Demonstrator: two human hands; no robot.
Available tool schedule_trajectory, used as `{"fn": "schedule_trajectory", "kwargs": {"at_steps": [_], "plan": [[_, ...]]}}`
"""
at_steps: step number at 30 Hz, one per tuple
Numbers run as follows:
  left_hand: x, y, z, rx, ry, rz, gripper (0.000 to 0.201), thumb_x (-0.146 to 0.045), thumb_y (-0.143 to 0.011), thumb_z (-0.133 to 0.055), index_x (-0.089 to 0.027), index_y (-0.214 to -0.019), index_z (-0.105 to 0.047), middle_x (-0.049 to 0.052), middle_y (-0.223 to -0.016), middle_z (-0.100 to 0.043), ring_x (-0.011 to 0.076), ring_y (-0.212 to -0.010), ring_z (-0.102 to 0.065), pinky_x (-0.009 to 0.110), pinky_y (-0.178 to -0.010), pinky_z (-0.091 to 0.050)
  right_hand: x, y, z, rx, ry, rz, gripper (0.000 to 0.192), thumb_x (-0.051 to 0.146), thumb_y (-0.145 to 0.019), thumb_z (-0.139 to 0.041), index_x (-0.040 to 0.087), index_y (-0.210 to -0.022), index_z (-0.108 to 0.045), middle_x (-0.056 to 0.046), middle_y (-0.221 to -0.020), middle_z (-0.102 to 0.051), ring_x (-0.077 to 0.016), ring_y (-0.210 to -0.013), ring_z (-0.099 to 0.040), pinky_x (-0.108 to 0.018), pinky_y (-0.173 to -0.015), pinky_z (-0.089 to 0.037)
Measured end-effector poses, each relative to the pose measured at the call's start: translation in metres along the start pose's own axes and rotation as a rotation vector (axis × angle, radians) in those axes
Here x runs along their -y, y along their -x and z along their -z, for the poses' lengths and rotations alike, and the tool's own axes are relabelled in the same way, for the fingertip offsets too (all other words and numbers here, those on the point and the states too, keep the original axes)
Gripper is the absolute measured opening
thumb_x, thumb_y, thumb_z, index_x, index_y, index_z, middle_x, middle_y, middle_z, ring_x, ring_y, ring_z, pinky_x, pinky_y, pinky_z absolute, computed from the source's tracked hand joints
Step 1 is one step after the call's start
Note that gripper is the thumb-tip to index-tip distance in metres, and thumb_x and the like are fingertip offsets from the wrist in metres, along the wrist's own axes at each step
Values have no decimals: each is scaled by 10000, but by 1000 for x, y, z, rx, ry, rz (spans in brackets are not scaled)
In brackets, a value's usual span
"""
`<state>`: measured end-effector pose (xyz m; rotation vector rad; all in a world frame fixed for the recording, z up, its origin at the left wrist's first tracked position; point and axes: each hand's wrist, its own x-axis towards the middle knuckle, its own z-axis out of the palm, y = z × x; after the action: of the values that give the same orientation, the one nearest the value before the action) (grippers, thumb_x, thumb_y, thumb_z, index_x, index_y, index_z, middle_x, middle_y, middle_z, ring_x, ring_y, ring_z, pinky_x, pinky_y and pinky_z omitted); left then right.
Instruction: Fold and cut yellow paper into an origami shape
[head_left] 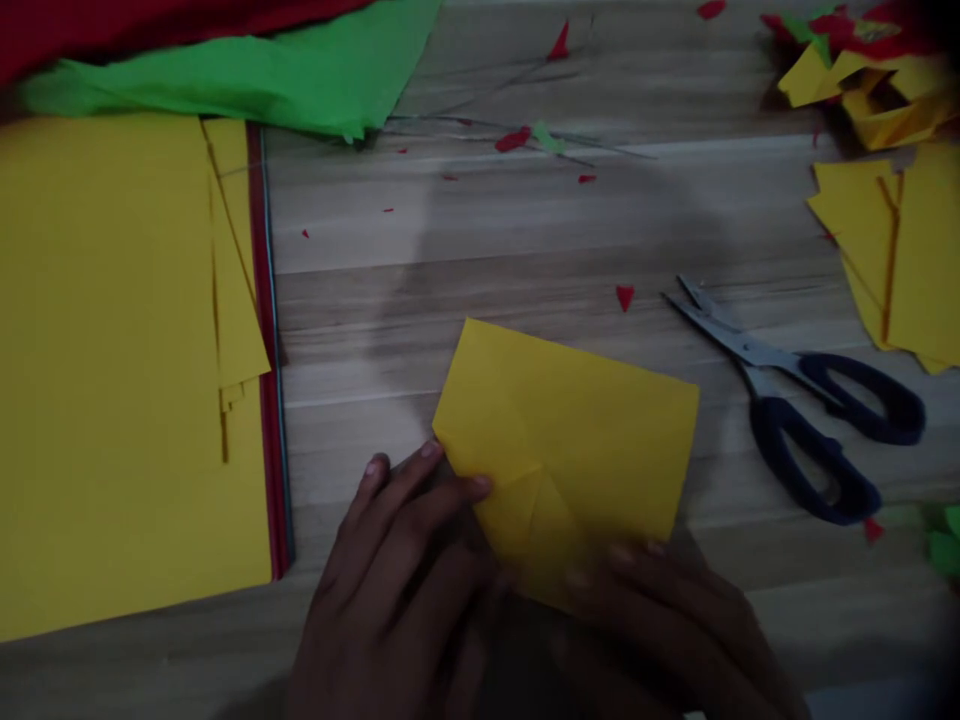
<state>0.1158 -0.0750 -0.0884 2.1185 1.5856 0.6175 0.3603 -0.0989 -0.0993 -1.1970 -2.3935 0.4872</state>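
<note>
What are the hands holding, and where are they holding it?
Both hands, left and right, press the folded yellow paper flat on the wooden table, fingertips on its near bottom edge. Nothing is lifted.

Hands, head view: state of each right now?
Left hand: open, fingertips pressing the folded yellow paper at its left edge.
Right hand: open, fingers flat on the paper's lower edge.

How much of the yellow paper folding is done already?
Some of it, going by the creases. The yellow sheet on the wooden table already shows fold lines and a small folded flap at its near edge. Both hands are on it: the left hand presses its left corner, the right hand its near edge. It is mostly flat, so more folding seems left. The scissors lie untouched.
</note>
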Motion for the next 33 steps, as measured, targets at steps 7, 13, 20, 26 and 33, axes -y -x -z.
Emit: {"fn": "schedule_trajectory", "kwargs": {"at_steps": [7,13,20,26,33], "plan": [[0,3,-2,-10,55,4,236,-172,-864,-641,-340,-1012,-715,-12,-1148,-647,250,-1356,-458,516,-1215,-234,-15,-16,12,252,47,364,277,288,-1013,-511,307,-1228,-684,67,-1367,-631,-106,-1237,-597,-212,-1082,-452],[1,3,-5,32,33,1,355,-240,-908,-561,-421,-1191,-675,1,-1219,-611,273,-1352,-446,551,-1211,-181,6,-2,-2,33,-77,141,379,253,-1067,-381,322,-1023,-752,109,-1125,-758,-39,-1071,-677,-213,-1187,-303],[5,5,-6,9,27,-35,378,-188,-890,-574,-370,-1204,-677,14,-1188,-622,270,-1340,-451,544,-1211,-198,-1,-22,20,240,-6,271,267,197,-1021,-493,293,-1112,-726,89,-1289,-682,-86,-1197,-621,-270,-1209,-276],[8,4,-2,33,-3,-80,348,-137,-849,-628,-353,-1111,-704,15,-1152,-662,298,-1330,-475,624,-1173,-270,6,-6,8,19,-134,72,193,192,-986,-548,218,-1004,-738,8,-1046,-777,-140,-1053,-667,-310,-1072,-448],[12,1,-3,28,-52,-152,335,-163,-835,-665,-362,-1102,-694,17,-1189,-640,311,-1308,-498,637,-1145,-310,21,-18,3,-19,-132,-220,77,149,-886,-626,206,-912,-671,-67,-1062,-666,-228,-970,-579,-392,-854,-464]]}}
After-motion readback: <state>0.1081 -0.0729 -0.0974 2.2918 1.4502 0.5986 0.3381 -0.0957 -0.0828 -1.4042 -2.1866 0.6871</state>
